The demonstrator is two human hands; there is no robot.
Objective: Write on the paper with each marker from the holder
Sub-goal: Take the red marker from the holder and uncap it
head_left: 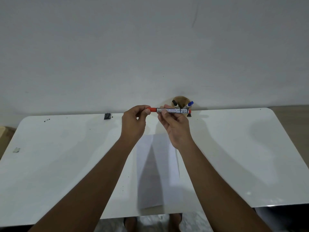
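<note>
Head cam, wide, looks fwd/down over table (66, 164), close.

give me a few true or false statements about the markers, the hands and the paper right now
1. Both hands hold the red marker level above the table. True.
2. The left hand grips the marker's red cap end. True.
3. The holder is empty. False: a black-capped marker and a blue-capped marker stand in it.
4. The paper lies under the holder. False: it lies nearer the person, below the hands.
5. The right hand rests flat on the paper. False: it is raised, holding the marker's barrel.
</note>
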